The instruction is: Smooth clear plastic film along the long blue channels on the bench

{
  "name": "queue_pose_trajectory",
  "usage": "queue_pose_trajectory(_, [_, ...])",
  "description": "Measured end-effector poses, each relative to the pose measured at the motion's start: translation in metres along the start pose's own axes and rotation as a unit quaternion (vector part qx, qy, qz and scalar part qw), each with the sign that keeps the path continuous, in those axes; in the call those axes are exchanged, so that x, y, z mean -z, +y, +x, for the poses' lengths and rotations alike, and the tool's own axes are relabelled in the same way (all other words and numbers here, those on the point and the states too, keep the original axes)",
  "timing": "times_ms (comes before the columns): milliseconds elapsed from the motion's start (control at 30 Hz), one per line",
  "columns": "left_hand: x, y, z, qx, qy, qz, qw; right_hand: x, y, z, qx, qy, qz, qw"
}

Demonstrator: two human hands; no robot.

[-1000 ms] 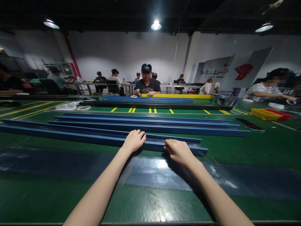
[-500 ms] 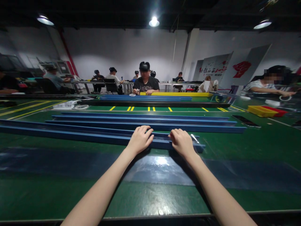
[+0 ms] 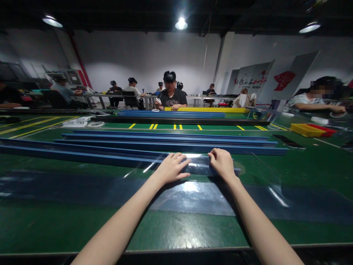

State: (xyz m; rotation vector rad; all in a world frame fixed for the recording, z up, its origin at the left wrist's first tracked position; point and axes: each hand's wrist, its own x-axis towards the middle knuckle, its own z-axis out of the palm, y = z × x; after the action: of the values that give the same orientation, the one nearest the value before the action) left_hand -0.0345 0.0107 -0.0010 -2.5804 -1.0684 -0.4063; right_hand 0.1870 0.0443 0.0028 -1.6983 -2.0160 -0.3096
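My left hand [image 3: 173, 168] lies with its fingers stretched out and its thumb apart, over the front blue channel rail [image 3: 82, 156]. Under and beside its fingers is a clear plastic sheet [image 3: 199, 161], glossy and hard to trace. My right hand [image 3: 223, 162] is closed, its thumb and fingertips pinching at the sheet's far side, near the right end of the same rail. Streaks of glare mark the sheet on both sides of my hands. Nearer me, a long transparent strip [image 3: 82, 191] lies flat across the green table [image 3: 179, 232].
More blue rails [image 3: 171, 145] lie just beyond, with a black rail [image 3: 179, 120] and a yellow rail [image 3: 212, 110] farther off. At the right are a phone [image 3: 288, 141] and a yellow tray [image 3: 307, 130]. A person [image 3: 171, 96] sits opposite; several others work around.
Both hands have moved a little to the right. My left fingers have spread out more. Clear plastic now shows over the rail between my hands, with new glare streaks to either side.
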Motion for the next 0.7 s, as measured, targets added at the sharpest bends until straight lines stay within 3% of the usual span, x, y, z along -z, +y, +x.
queue_pose_trajectory(300, [0.000, -0.003, -0.001, 0.080, 0.015, 0.021, 0.996, 0.002, 0.021, -0.001, -0.055, 0.084, -0.083, 0.991])
queue_pose_trajectory(467, [-0.004, -0.004, -0.002, 0.201, 0.030, 0.035, 0.978, 0.000, 0.029, -0.003, -0.082, 0.115, -0.096, 0.985])
queue_pose_trajectory(567, [-0.007, -0.004, -0.002, 0.280, 0.030, 0.037, 0.959, -0.002, 0.028, -0.003, -0.072, 0.112, -0.090, 0.987])
queue_pose_trajectory(700, [-0.010, -0.005, -0.002, 0.301, 0.009, 0.007, 0.954, -0.002, 0.014, -0.004, -0.041, 0.074, -0.041, 0.996])
